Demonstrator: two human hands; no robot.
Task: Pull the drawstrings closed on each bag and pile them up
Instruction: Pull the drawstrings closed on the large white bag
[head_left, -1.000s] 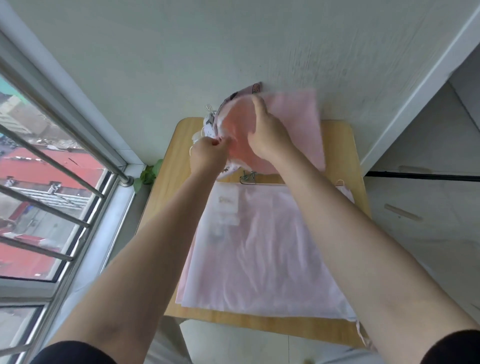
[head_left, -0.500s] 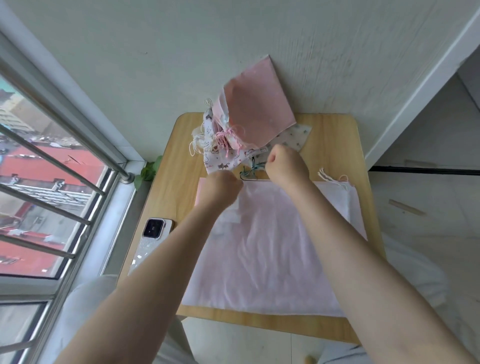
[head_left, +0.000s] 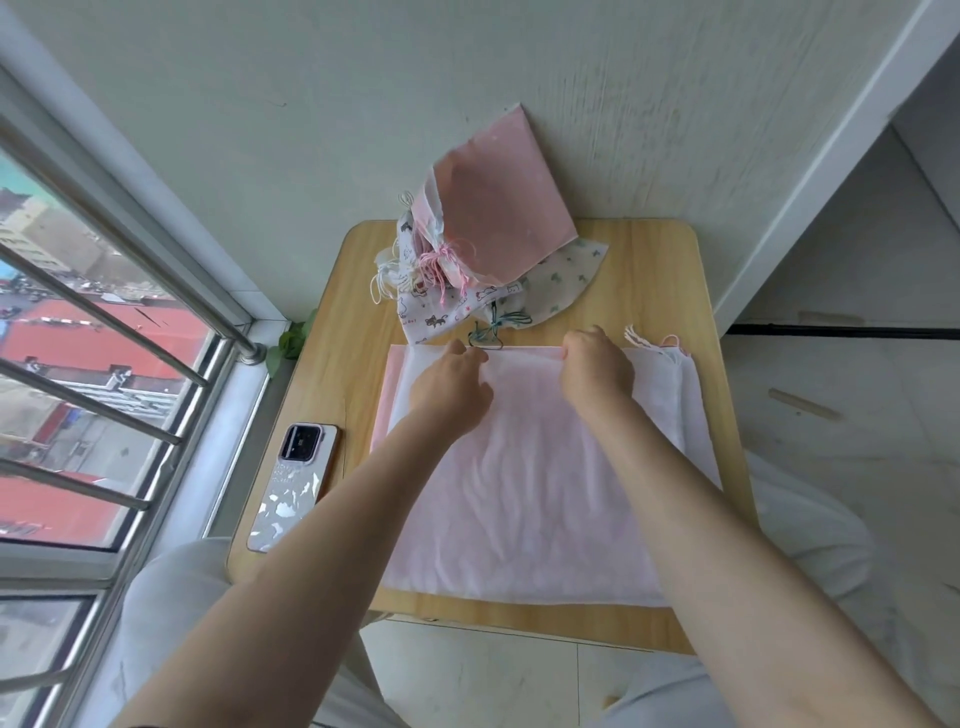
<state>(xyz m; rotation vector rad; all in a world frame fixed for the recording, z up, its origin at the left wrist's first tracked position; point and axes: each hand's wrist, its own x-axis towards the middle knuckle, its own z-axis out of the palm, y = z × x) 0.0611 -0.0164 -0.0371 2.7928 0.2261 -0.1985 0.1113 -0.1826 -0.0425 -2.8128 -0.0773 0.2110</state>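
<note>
We have the top white bag (head_left: 530, 467) lying flat on the stack of unclosed bags in the middle of the table (head_left: 665, 280), its far edge turned toward the wall. Our left hand (head_left: 449, 387) and right hand (head_left: 597, 369) both sit on that far edge with fingers curled into the fabric — each appears to be pinching the hem, though the fingertips are partly hidden. We judge the step in hand to be taking up this next bag; its drawstring (head_left: 641, 338) lies loose at the far right corner, just beside the right hand. The next move calls for finding both cord ends and drawing them apart while the hem gathers evenly. The pile of closed bags (head_left: 493, 228) — a pink one on top, printed ones beneath, cords knotted — leans against the wall (head_left: 311, 78) at the table's far edge. A phone (head_left: 293, 488) lies face down near the left edge. The table is pale wood with rounded corners, set against a grey wall, with a barred window (head_left: 104, 338) to our left and a tiled floor below.
</note>
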